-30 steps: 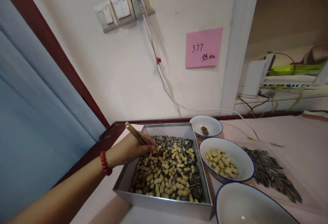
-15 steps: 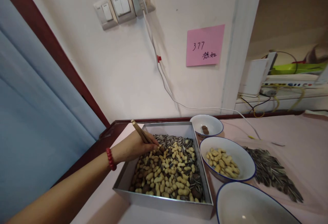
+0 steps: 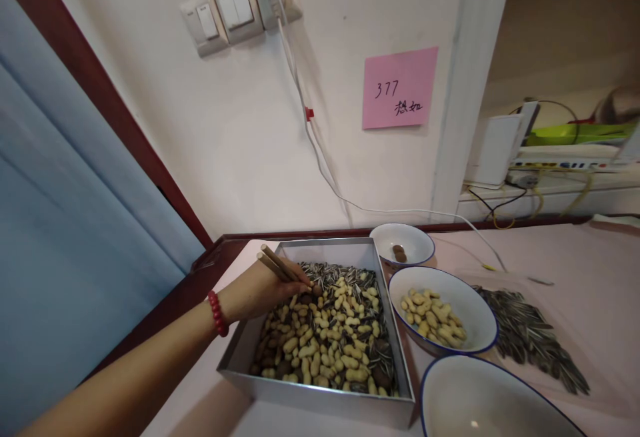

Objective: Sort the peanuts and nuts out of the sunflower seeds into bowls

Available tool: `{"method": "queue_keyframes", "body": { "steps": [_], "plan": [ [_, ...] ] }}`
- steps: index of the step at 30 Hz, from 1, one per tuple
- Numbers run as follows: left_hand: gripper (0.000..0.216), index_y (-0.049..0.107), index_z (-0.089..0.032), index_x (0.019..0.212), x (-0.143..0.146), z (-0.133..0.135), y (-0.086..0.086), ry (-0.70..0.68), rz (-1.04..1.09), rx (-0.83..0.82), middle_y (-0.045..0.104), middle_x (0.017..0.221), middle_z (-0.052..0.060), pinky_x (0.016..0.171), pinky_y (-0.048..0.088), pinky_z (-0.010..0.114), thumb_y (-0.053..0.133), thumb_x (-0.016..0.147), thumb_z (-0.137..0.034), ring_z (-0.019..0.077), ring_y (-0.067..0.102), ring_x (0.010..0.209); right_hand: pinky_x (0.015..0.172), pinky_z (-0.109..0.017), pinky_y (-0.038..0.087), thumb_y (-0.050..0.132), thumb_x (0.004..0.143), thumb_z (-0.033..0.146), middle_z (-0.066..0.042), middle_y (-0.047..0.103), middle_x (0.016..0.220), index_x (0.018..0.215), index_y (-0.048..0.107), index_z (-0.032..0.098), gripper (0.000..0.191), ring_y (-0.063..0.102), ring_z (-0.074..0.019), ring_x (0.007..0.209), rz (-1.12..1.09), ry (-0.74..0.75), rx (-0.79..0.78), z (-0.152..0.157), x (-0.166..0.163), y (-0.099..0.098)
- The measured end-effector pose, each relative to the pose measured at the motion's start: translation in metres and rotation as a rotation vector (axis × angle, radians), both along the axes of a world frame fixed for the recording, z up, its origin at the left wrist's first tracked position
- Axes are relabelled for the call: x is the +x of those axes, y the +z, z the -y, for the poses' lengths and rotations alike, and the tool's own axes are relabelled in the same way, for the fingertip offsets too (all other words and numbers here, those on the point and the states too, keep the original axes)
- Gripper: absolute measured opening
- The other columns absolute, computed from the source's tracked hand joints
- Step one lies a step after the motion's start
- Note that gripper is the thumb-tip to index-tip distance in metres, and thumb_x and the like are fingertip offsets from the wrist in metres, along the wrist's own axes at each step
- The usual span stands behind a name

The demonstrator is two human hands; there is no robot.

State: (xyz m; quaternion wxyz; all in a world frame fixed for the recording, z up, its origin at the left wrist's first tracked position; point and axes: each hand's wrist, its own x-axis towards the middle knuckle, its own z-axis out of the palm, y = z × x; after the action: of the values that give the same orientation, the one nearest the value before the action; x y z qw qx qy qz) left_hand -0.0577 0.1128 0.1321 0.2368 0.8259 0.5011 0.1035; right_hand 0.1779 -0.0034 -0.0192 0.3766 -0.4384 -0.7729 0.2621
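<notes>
My left hand (image 3: 263,290), with a red bead bracelet at the wrist, is closed round a pair of wooden chopsticks (image 3: 280,266). Their tips dip into the far left part of a square metal tray (image 3: 320,393) filled with mixed peanuts, striped sunflower seeds and a few brown nuts. A brown nut (image 3: 317,289) sits right at the chopstick tips. My right hand is out of view.
Right of the tray stand three blue-rimmed white bowls: a small one with brown nuts (image 3: 404,244), a middle one with peanuts (image 3: 443,319), a near one with nothing in it (image 3: 493,400). A heap of sunflower seeds (image 3: 530,340) lies further right. A white cable (image 3: 320,157) hangs down the wall.
My left hand has slid slightly right and deeper into the tray, and the chopsticks have tilted lower toward a brown nut.
</notes>
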Motion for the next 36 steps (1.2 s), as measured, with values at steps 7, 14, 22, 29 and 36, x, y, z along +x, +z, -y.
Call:
{"method": "queue_keyframes", "body": {
  "steps": [7, 14, 22, 29, 36],
  "plan": [
    [0.023, 0.082, -0.022, 0.097, -0.011, -0.001, 0.003, 0.017, 0.054, -0.049, 0.081, 0.095, 0.003, 0.081, 0.057, 0.029, 0.069, 0.091, -0.040, 0.0224, 0.073, 0.090, 0.073, -0.026, 0.055, 0.003, 0.108, 0.047, -0.004, 0.070, 0.095, 0.104, 0.074, 0.006, 0.082, 0.075, -0.0146, 0.090, -0.029, -0.095, 0.034, -0.064, 0.024, 0.012],
    [0.019, 0.081, -0.023, 0.097, -0.014, 0.002, 0.014, 0.023, 0.090, -0.078, 0.080, 0.095, 0.001, 0.079, 0.057, 0.028, 0.071, 0.090, -0.037, 0.0200, 0.072, 0.088, 0.074, -0.026, 0.054, -0.006, 0.104, 0.050, -0.005, 0.071, 0.101, 0.110, 0.075, 0.006, 0.092, 0.076, -0.0153, 0.093, -0.041, -0.132, 0.046, -0.085, 0.035, 0.018],
    [0.020, 0.082, -0.025, 0.105, -0.020, -0.002, 0.015, -0.030, 0.079, -0.131, 0.081, 0.103, 0.002, 0.084, 0.058, 0.028, 0.071, 0.092, -0.035, 0.0207, 0.073, 0.096, 0.068, -0.024, 0.054, 0.014, 0.108, 0.051, -0.004, 0.074, 0.093, 0.099, 0.077, 0.008, 0.077, 0.077, -0.0158, 0.088, -0.048, -0.095, 0.026, -0.067, 0.023, 0.008],
    [0.022, 0.083, -0.022, 0.102, -0.012, -0.001, 0.017, -0.040, 0.063, -0.157, 0.081, 0.100, 0.003, 0.084, 0.058, 0.029, 0.073, 0.089, -0.036, 0.0213, 0.074, 0.093, 0.074, -0.027, 0.054, 0.000, 0.106, 0.049, -0.006, 0.073, 0.106, 0.104, 0.076, 0.005, 0.088, 0.076, -0.0167, 0.094, -0.058, -0.132, 0.027, -0.070, 0.024, 0.007],
    [0.023, 0.082, -0.020, 0.102, -0.007, -0.004, 0.008, -0.043, 0.067, -0.162, 0.081, 0.099, 0.005, 0.084, 0.058, 0.030, 0.070, 0.088, -0.033, 0.0219, 0.074, 0.093, 0.072, -0.026, 0.056, 0.009, 0.108, 0.051, -0.006, 0.073, 0.102, 0.106, 0.076, 0.008, 0.080, 0.076, -0.0181, 0.094, -0.067, -0.158, 0.033, -0.079, 0.028, 0.012]
  ]
}}
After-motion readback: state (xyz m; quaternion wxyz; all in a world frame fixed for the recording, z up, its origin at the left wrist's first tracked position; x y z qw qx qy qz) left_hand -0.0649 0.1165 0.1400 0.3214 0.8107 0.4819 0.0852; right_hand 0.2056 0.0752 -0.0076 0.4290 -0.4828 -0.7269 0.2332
